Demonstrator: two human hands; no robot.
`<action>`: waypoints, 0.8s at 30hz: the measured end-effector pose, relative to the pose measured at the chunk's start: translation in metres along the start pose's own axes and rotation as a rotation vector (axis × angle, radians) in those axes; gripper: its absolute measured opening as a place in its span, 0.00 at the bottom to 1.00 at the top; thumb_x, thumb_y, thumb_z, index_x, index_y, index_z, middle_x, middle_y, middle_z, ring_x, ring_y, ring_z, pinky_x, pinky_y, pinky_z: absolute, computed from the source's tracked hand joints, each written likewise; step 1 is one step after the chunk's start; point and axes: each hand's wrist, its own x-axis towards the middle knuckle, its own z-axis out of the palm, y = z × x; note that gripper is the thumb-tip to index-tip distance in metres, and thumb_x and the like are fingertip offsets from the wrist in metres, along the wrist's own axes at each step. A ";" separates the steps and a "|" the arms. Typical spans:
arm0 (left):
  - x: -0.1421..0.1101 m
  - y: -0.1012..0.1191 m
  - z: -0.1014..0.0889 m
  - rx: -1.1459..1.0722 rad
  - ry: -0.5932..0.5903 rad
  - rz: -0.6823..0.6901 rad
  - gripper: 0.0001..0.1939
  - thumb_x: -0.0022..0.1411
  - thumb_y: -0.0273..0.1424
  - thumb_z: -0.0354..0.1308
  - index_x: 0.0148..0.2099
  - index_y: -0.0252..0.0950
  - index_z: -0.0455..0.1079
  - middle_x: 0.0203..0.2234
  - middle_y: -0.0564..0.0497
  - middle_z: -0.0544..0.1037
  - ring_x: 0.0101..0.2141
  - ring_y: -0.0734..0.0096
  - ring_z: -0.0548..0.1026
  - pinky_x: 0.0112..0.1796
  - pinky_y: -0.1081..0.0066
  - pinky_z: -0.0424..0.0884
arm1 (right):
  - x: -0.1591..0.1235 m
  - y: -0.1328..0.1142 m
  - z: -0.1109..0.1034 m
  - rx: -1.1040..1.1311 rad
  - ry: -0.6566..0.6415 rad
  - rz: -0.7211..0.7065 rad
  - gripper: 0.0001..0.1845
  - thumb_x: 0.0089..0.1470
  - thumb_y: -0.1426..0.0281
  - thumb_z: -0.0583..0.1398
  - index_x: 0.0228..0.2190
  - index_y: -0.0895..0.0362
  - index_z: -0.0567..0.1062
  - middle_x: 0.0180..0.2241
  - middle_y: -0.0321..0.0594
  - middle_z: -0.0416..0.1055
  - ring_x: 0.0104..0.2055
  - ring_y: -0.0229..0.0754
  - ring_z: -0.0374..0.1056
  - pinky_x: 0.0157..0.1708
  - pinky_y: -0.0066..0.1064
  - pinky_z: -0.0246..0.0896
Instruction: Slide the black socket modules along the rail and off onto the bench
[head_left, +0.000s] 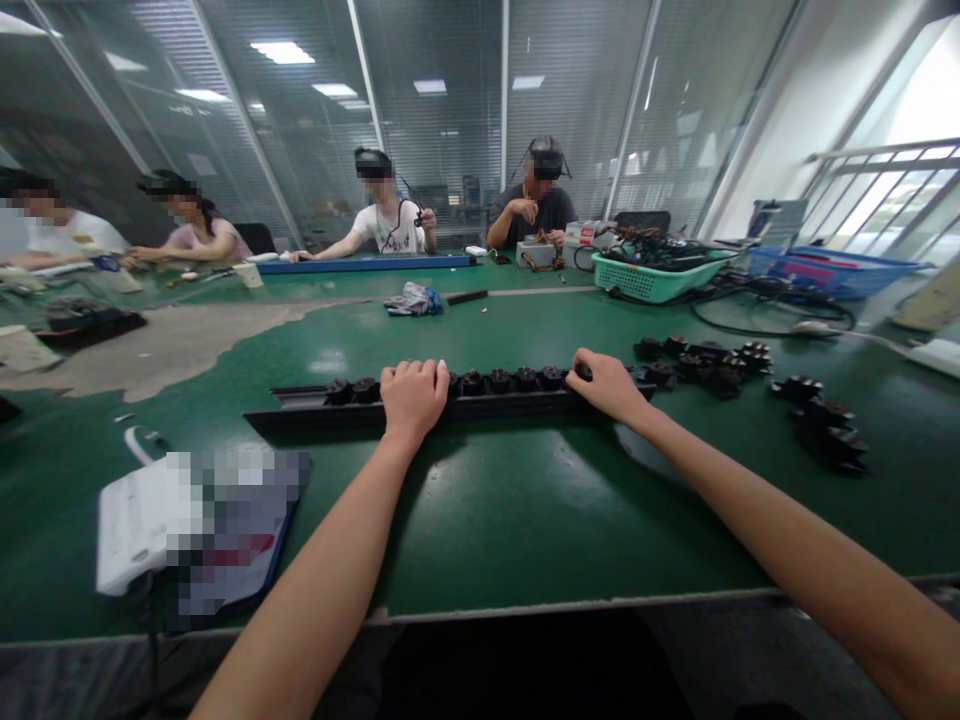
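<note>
A long black channel, resembling a power strip housing, lies crosswise on the green table in front of me. Several round black socket modules sit in a row along it. My left hand is closed over the channel left of its middle, fingers curled over the far side and hiding the modules beneath. Toward the right end, my right hand pinches a black socket module between thumb and fingers, at the channel's top. Its lower part is hidden by the hand.
Loose black socket modules lie to the right, with another cluster nearer me. A white device and a pouch are at the left front. A green basket of cables stands at the back right. Several people sit across the table.
</note>
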 end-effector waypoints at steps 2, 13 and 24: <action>0.000 0.000 0.001 0.001 0.007 0.003 0.26 0.74 0.39 0.36 0.37 0.38 0.75 0.37 0.41 0.82 0.40 0.54 0.74 0.41 0.57 0.58 | 0.000 0.001 0.001 -0.015 0.007 0.008 0.08 0.54 0.63 0.55 0.30 0.54 0.68 0.31 0.43 0.72 0.36 0.46 0.66 0.37 0.34 0.56; 0.000 0.000 0.002 -0.023 0.001 -0.004 0.26 0.74 0.38 0.36 0.38 0.37 0.75 0.37 0.40 0.82 0.41 0.52 0.74 0.41 0.56 0.58 | -0.004 0.001 -0.003 -0.101 0.026 0.018 0.10 0.56 0.62 0.55 0.32 0.55 0.71 0.33 0.46 0.75 0.37 0.48 0.67 0.38 0.35 0.56; 0.000 -0.001 0.004 -0.015 0.003 -0.004 0.26 0.74 0.39 0.36 0.38 0.39 0.75 0.37 0.41 0.82 0.41 0.53 0.74 0.42 0.56 0.58 | -0.007 0.019 -0.014 0.032 0.004 0.064 0.12 0.53 0.58 0.58 0.31 0.54 0.73 0.30 0.42 0.74 0.35 0.46 0.69 0.39 0.35 0.58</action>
